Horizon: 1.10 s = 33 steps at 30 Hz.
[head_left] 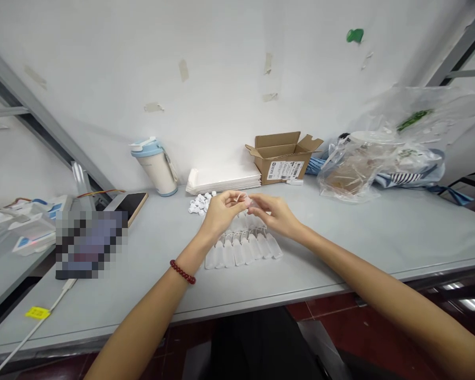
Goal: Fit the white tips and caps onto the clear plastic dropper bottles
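Note:
My left hand [222, 212] and my right hand [276, 215] meet above the middle of the table, fingertips pinched together. Between them is a small translucent plastic piece [248, 202], largely covered by the fingers; a thin white loop shows by my left fingers. Under and in front of the hands, several small translucent plastic sleeves [238, 252] with white loops at their tops lie side by side. Another row of them [237, 224] lies behind, partly hidden by my hands. Just left of my left hand is a pile of small white plastic pieces [199, 204].
Along the wall stand a blue-lidded tumbler [156, 166], a flat white stack [224, 178] and an open cardboard box [283, 158]. Plastic bags [356, 169] lie at right. Phones, one lit [97, 240], and a white cable [57, 301] lie at left on the grey table [320, 253].

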Motion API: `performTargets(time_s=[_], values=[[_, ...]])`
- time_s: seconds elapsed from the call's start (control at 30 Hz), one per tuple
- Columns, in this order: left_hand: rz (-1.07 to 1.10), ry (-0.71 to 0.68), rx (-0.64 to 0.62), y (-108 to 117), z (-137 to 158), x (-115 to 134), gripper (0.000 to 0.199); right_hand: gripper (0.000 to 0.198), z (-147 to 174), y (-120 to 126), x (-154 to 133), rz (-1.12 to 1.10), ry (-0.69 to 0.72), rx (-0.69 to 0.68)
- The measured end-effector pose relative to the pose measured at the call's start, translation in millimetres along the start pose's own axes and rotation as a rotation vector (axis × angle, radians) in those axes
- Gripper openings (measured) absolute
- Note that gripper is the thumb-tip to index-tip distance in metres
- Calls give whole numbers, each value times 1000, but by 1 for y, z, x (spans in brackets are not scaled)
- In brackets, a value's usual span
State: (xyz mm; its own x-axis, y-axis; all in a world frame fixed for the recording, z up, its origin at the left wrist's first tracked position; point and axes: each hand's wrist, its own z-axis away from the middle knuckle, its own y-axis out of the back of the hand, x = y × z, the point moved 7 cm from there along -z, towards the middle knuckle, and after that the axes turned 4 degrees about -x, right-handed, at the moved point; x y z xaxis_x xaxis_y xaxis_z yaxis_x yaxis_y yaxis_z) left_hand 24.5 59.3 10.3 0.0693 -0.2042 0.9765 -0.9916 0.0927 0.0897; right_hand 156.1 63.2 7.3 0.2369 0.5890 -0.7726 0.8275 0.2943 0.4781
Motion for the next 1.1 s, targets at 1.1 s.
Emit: performTargets(time_s=[1.1], values=[[-934, -557, -468, -99, 58, 25, 38, 48, 46, 31, 24, -106, -662, -1069]])
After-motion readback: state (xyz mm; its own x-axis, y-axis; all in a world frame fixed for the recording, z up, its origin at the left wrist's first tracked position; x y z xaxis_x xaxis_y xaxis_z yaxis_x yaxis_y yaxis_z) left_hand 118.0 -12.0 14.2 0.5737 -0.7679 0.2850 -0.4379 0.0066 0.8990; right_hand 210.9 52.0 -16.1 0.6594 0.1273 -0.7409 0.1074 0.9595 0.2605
